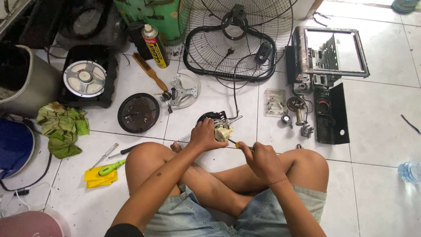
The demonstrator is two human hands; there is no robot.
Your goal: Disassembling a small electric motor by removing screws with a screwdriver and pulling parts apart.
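Crossed legs are seen nearest, on the tiled floor (386, 127). Right hand (262, 159) is clamped on a screwdriver (244, 146), its long axis pointed up-left into the fan motor (218, 126) just beside. Left hand (203, 134) is closed on the motor, touching it, so nearer. Farther off, a fan grille (232, 39) lies toward the floor's far edge.

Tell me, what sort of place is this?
Probably an informal home repair spot for small appliances, set up on a tiled floor. A wire fan guard and a gutted metal casing lie about, and the left hand steadies a fan motor while the right hand works a screwdriver.
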